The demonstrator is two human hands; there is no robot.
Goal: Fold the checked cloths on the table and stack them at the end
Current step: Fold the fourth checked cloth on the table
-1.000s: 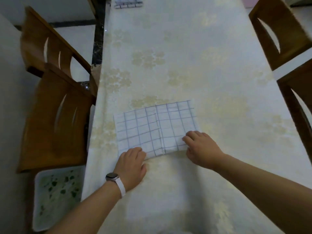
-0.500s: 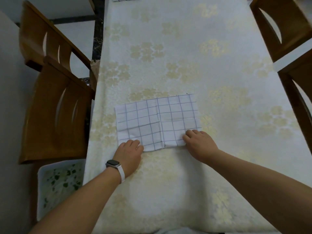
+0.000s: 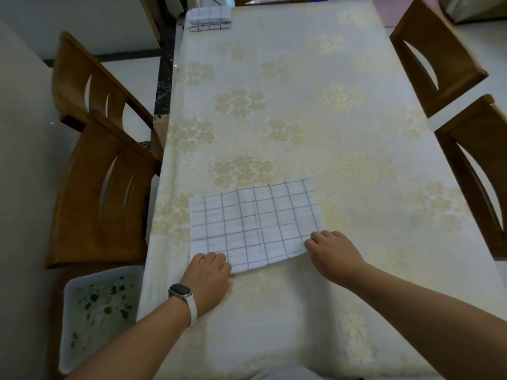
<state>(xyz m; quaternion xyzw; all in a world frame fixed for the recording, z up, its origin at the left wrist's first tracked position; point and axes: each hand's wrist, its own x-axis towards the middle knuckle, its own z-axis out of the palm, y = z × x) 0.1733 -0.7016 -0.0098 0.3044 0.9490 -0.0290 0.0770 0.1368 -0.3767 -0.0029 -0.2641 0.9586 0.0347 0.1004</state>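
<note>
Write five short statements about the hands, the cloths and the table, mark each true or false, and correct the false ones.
1. The left hand and right hand each hold a near corner of the checked cloth. True.
2. A stack of folded cloths sits at the far left corner of the table. True.
3. The watch is on the right wrist. False: it is on the left wrist.
4. The checked cloth lies on top of the stack. False: it lies apart from it, spread near the person.
5. The wooden chairs stand on the left side only. False: they stand on both sides.
</note>
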